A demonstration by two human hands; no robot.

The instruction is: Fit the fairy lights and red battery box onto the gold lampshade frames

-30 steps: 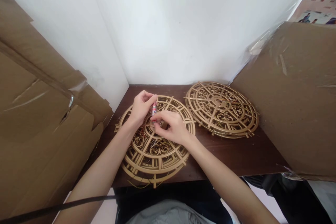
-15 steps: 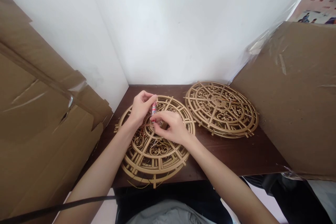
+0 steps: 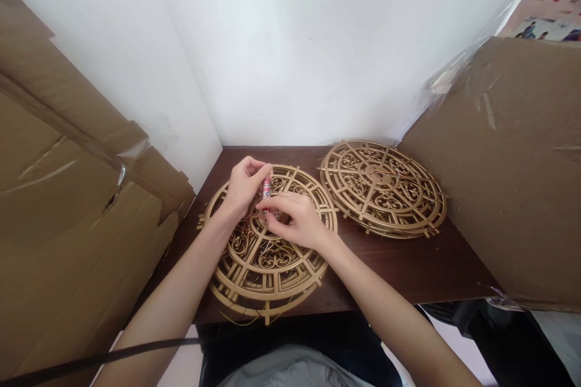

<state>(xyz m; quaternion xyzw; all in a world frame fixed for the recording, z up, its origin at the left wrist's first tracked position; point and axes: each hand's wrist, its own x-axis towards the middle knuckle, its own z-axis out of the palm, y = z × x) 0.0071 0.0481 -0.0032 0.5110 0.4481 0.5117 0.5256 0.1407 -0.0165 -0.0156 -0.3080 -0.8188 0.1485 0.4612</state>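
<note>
A small red-and-silver cylinder (image 3: 266, 185), like a slim tube or battery, stands nearly upright above the middle of a round gold openwork panel (image 3: 272, 278). With thumb and fingers pinched together, my left hand (image 3: 245, 184) grips its upper end. Around its lower end are the thumb and bent forefinger of my right hand (image 3: 295, 217), which covers part of the panel's centre. The panel has rings, spokes and scrollwork, and appears stacked on at least one other. Whatever the cylinder's lower tip touches is hidden.
At the right lies a second stack of round gold panels (image 3: 384, 187) on the dark brown table (image 3: 408, 272). Large cardboard sheets (image 3: 68, 242) stand on the left and right sides. A white wall (image 3: 308, 60) rises behind. A dark strap (image 3: 149, 347) crosses the lower left.
My right forefinger has shifted slightly left and up across the lower part of the cylinder. My left hand and the panels look unmoved.
</note>
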